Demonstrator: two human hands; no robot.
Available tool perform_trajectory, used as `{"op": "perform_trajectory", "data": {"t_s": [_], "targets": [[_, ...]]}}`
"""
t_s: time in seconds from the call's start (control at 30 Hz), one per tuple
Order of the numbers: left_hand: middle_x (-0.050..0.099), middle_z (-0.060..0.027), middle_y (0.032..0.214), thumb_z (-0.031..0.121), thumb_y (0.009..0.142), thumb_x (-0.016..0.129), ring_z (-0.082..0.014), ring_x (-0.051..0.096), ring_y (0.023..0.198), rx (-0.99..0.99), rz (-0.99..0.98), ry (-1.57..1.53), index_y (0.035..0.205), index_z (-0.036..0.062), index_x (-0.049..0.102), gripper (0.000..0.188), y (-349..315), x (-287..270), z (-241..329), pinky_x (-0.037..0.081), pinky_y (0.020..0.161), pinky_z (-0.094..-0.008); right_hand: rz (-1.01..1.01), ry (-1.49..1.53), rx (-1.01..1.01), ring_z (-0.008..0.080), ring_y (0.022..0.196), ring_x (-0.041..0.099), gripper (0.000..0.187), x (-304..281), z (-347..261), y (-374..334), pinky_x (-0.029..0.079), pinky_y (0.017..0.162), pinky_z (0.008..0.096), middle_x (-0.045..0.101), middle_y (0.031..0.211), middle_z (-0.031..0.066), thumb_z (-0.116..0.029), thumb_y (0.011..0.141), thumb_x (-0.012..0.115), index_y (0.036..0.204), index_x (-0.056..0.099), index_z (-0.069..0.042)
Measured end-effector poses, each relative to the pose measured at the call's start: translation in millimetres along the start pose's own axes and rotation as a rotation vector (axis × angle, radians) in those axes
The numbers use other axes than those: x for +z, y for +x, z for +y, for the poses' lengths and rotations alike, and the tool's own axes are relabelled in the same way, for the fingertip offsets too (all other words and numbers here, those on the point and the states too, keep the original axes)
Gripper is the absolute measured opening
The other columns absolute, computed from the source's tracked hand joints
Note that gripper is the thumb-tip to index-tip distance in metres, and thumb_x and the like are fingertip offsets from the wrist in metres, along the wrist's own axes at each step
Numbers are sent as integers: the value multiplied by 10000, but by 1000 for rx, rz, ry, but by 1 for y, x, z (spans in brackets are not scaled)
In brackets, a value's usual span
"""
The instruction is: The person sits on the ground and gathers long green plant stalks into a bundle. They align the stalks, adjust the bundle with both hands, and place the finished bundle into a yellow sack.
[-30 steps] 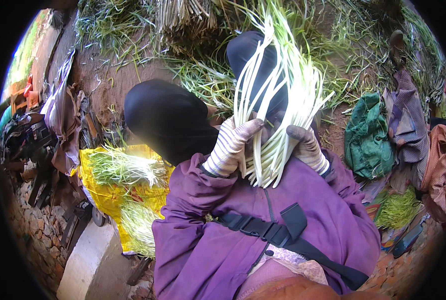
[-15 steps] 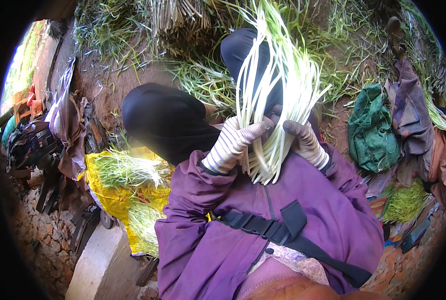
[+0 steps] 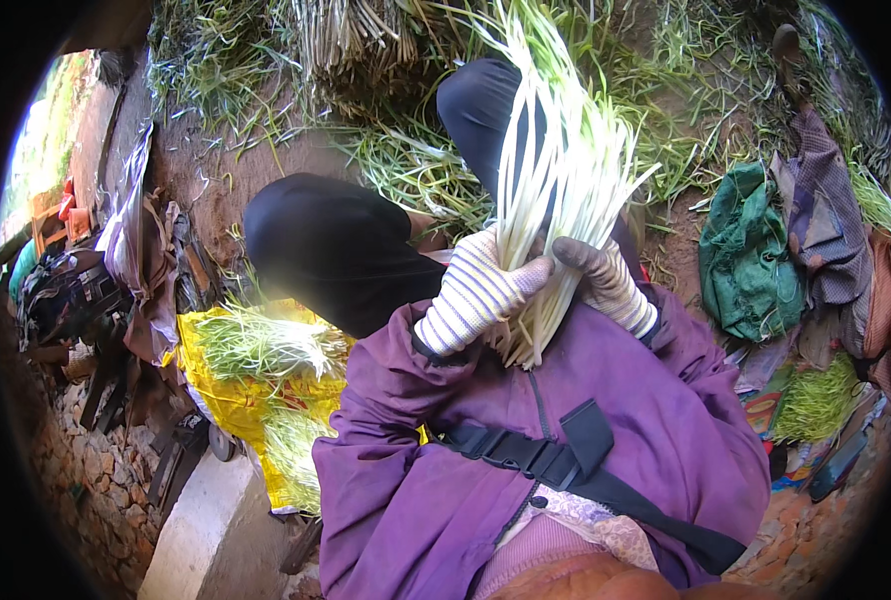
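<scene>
A thick bundle of long stalks [image 3: 571, 170], white below and pale green toward the tips, stands in front of my chest with its leafy ends pointing away. My left hand [image 3: 491, 285], in a striped white glove with a dirty thumb, is closed round the bundle's left side near the lower ends. On the other side my right hand [image 3: 606, 275], gloved alike with dark fingertips, is closed on the same stalks. Both thumbs lie close together across the front. The cut ends poke out below my hands, over my purple jacket [image 3: 606, 400]. The fingers behind the stalks are hidden.
At the left, a yellow sack [image 3: 221, 375] bears piles of similar stalks [image 3: 266, 345]. A green sack [image 3: 751, 250] and hanging cloths [image 3: 826, 220] are at the right, above another green pile [image 3: 816, 400]. A dry stalk bundle [image 3: 356, 45] and loose leaves [image 3: 416, 170] lie ahead.
My left hand has shifted slightly right, closer to my right hand. The stalks, spread apart on the left before, are drawn into a narrower bundle.
</scene>
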State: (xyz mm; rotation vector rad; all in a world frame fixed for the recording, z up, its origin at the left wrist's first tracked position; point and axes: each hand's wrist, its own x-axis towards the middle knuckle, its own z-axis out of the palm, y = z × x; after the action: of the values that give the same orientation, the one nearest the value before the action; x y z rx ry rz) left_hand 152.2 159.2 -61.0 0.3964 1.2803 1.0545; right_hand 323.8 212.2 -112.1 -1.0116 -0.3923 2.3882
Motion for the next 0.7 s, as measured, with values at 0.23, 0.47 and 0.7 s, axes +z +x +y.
{"op": "perform_trajectory", "data": {"t_s": [0.23, 0.47, 0.7], "targets": [[603, -7, 769, 135, 820, 724, -94, 555, 654, -75, -22, -221, 957, 12, 630, 207, 3, -13, 0, 465, 624, -233, 16, 114, 130, 201, 1009, 669, 398, -5, -2, 0, 542, 914, 352, 700, 1058, 90, -54, 786, 737, 1164, 632, 11], [654, -25, 923, 114, 833, 717, -128, 618, 833, -99, 19, -217, 1125, 19, 626, 320, 2, -19, -6, 509, 775, -267, 27, 127, 120, 232, 980, 687, 492, 0, -5, -2, 560, 902, 366, 704, 1056, 128, -81, 785, 729, 1238, 577, 37], [636, -21, 849, 151, 894, 700, -109, 605, 676, -155, 30, -220, 1096, 29, 602, 255, -1, -12, 0, 495, 597, -243, -3, 116, 124, 239, 960, 687, 504, 3, -8, -2, 559, 897, 365, 705, 1050, 123, -83, 789, 726, 1250, 565, 45]]}}
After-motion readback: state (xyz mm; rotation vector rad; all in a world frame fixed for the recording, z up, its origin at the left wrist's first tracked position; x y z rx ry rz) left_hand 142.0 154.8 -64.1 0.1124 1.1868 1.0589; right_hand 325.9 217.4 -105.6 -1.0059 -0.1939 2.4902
